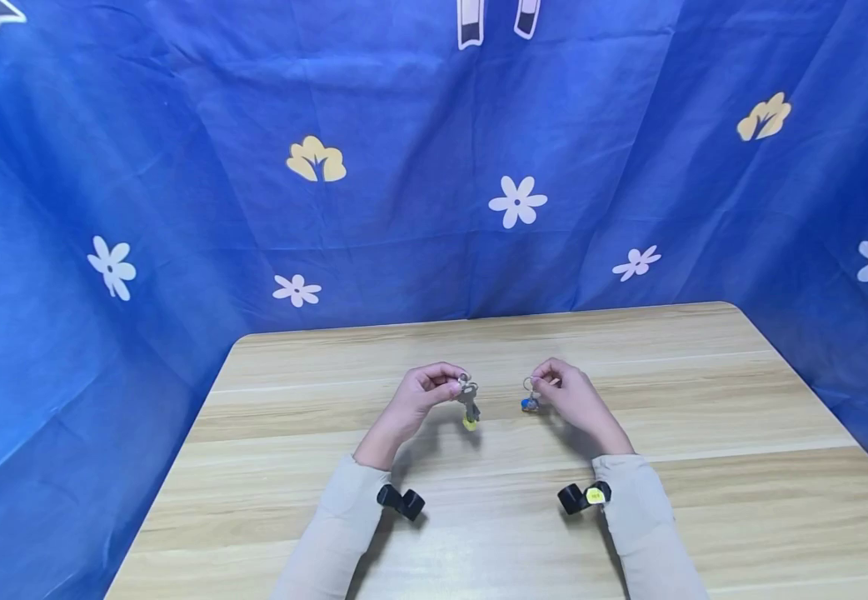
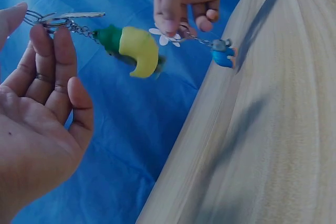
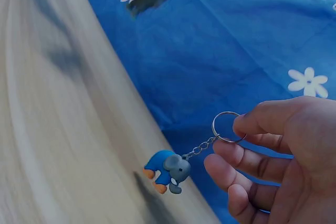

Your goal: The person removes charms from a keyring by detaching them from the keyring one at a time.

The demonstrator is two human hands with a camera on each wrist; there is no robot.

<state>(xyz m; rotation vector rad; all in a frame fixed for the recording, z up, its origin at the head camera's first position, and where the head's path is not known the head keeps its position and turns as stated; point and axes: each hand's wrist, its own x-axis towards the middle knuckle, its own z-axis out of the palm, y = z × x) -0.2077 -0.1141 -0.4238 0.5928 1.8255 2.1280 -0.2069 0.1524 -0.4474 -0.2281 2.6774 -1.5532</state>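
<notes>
My left hand pinches a bunch of keys by its metal rings, above the middle of the table. From those rings a chain carries a green and yellow charm, dangling below the keys in the head view. A short distance to the right, my right hand pinches the ring of an elephant keychain between thumb and forefinger. The elephant is grey with a blue body and orange feet, and hangs on a short chain. A gap separates the two sets.
The light wood-grain table has shadows of both arms on it. A blue cloth printed with flowers and trees rises behind the table and along both sides. Black camera mounts sit on both sleeved wrists.
</notes>
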